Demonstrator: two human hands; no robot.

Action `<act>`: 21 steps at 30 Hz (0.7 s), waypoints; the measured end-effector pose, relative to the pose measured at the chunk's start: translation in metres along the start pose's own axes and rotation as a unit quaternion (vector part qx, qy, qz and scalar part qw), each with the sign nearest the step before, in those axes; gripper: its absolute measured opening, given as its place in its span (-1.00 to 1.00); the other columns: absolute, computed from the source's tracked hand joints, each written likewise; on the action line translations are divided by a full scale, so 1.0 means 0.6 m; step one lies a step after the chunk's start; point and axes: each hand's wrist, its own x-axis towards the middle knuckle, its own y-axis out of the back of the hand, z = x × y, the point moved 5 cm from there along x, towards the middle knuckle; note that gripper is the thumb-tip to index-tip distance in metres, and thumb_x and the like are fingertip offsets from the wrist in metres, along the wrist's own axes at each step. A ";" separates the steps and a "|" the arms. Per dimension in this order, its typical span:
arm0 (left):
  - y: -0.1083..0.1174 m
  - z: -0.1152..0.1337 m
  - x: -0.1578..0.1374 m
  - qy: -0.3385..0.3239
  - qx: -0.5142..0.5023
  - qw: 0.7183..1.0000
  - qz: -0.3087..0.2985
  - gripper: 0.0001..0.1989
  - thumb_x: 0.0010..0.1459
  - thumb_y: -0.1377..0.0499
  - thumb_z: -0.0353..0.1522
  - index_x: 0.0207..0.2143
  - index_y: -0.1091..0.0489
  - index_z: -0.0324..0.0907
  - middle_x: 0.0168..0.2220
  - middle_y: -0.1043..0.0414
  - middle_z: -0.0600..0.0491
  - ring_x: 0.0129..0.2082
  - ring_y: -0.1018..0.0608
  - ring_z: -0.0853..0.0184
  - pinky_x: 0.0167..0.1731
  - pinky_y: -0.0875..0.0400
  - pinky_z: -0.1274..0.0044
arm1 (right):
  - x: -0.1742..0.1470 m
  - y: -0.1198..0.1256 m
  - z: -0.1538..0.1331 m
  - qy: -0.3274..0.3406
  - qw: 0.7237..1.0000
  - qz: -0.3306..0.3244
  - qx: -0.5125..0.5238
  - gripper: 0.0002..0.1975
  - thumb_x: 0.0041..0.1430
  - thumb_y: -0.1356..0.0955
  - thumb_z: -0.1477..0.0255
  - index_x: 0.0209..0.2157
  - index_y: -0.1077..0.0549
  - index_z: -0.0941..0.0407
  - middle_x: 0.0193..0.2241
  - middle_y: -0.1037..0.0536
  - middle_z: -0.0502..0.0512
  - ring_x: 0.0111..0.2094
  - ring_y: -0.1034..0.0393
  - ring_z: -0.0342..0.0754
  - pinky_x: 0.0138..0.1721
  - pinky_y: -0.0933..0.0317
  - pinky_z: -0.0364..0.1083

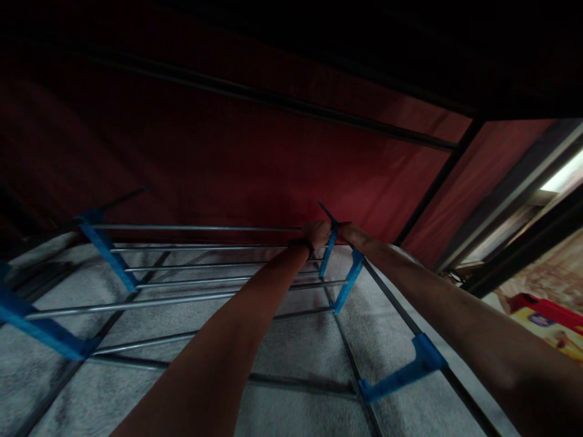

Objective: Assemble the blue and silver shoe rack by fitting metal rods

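Note:
A rack of thin metal tubes [195, 227] and blue plastic connectors [110, 258] lies across a pale speckled surface. Both my arms reach to its far right corner. My left hand [317, 233], with a dark band at the wrist, is closed around the end of the farthest tube, beside a blue connector [331, 240]. On the other side of that connector is my right hand [350, 233], bent against it; its fingers are mostly hidden. A short dark rod [327, 211] sticks up from the connector. Nearer to me, another blue connector [410, 370] sits on a dark side rod [394, 298].
Dark red fabric [237, 170] hangs behind the rack, with a dark metal frame bar [291, 106] across it. To the right stand a dark post [439, 176] and a red and yellow package [544, 321]. More blue connectors [43, 321] are at the left end.

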 end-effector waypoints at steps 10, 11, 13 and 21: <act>0.025 -0.032 -0.035 -0.044 0.037 0.998 0.019 -0.72 0.32 -0.05 -0.35 -0.07 -0.51 -0.23 -0.01 -0.55 -0.17 0.07 -0.53 0.17 0.15 -0.25 0.33 | -0.023 0.010 -0.019 -0.021 0.999 0.026 0.008 -0.83 0.13 -0.45 0.39 -0.41 -0.55 0.23 -0.64 -0.48 0.08 -0.46 -0.48 -0.05 -0.39 -0.34 -0.17; 0.031 -0.043 -0.043 -0.039 0.041 0.998 0.022 -0.71 0.34 -0.04 -0.33 -0.07 -0.51 -0.24 -0.02 -0.55 -0.18 0.06 -0.53 0.16 0.13 -0.26 0.32 | -0.027 0.011 -0.022 -0.018 0.999 0.025 0.011 -0.81 0.12 -0.46 0.37 -0.41 -0.55 0.23 -0.64 -0.47 0.07 -0.47 -0.48 -0.05 -0.39 -0.34 -0.16; 0.036 -0.062 -0.055 -0.023 0.040 0.999 0.013 -0.66 0.37 0.00 -0.29 -0.09 -0.51 -0.26 -0.06 -0.57 -0.19 0.02 -0.55 0.16 0.06 -0.32 0.35 | -0.036 0.014 -0.030 -0.009 1.000 0.025 0.016 -0.77 0.09 -0.48 0.32 -0.42 -0.55 0.23 -0.65 -0.46 0.06 -0.48 -0.46 -0.05 -0.39 -0.35 -0.15; 0.023 -0.064 -0.056 -0.005 0.010 1.000 -0.013 -0.67 0.39 0.03 -0.35 -0.13 -0.53 -0.25 -0.12 -0.59 -0.13 -0.09 -0.59 0.25 -0.13 -0.39 0.47 | -0.070 0.025 -0.031 0.029 0.998 0.047 0.023 -0.68 0.16 -0.43 0.20 -0.35 -0.55 0.22 -0.48 -0.53 0.13 -0.31 -0.49 -0.01 -0.27 -0.37 -0.10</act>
